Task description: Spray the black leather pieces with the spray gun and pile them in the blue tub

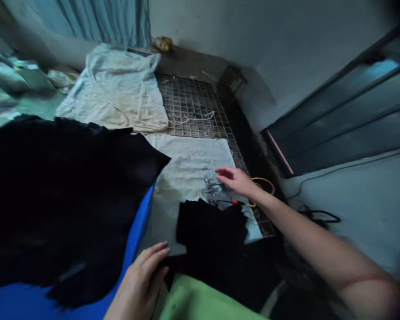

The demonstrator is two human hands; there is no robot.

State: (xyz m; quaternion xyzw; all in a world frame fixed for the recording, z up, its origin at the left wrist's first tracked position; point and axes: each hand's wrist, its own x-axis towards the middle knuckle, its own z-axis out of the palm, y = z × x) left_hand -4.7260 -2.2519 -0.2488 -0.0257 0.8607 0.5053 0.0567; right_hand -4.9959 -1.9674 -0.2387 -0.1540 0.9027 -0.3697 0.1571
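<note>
My right hand (232, 178) reaches out over a white cloth (193, 153), fingers loosely apart and nothing visible between them. Just below and left of it lie clear plastic packets (215, 192) and a thin tool with a red part (234, 202). A stack of black fabric pieces (210, 226) sits nearer to me. My left hand (146, 275) is low in the picture, its fingers spread beside the black fabric; whether they touch its edge is hard to tell. Large black material (63, 195) covers a blue surface (142, 222) on the left.
Behind the white cloth is a wire grid (193, 100) with a white cord (193, 118) and a crumpled pale sack (120, 95). Green fabric (200, 300) shows at the bottom. A yellow cable (266, 181) loops by my right wrist. A barred window (346, 106) is at right.
</note>
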